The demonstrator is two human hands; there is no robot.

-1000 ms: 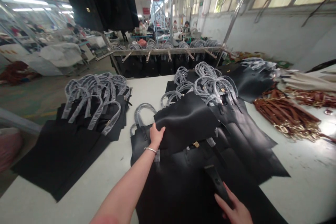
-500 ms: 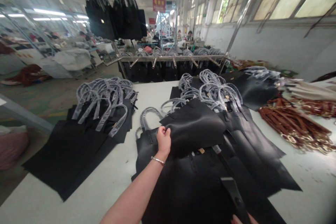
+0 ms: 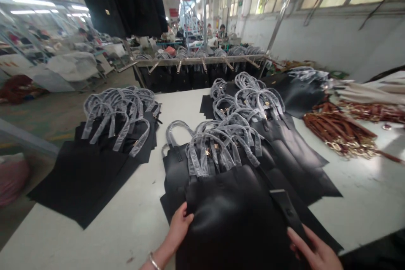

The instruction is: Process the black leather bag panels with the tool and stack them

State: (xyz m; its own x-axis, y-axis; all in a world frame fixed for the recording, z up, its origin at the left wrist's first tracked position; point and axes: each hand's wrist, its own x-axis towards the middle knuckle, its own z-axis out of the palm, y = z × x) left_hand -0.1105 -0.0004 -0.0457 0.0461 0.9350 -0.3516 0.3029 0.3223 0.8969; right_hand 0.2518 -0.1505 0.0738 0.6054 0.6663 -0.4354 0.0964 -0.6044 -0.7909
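Note:
A black leather bag panel (image 3: pixel 228 211) lies in front of me on a pile of black bags. My left hand (image 3: pixel 181 224) pinches its left edge. In my right hand (image 3: pixel 311 247) is a black strap piece (image 3: pixel 287 211) with a pale cut end, held over the panel's right side. Just beyond the panel, looped handles (image 3: pixel 215 147) wrapped in clear film stand up, with small gold fittings among them.
Another stack of black bags (image 3: pixel 88 168) lies on the pale table (image 3: pixel 133 223) at the left. Brown straps with gold buckles (image 3: pixel 341 133) are at the right. Behind the table stands a metal rack (image 3: pixel 202 61); black bags (image 3: pixel 123 8) hang at the upper left.
My left hand has moved down and toward me with the panel edge; the panel now lies flatter and the wrapped handles beyond it show. My right hand has come further into view with the strap piece.

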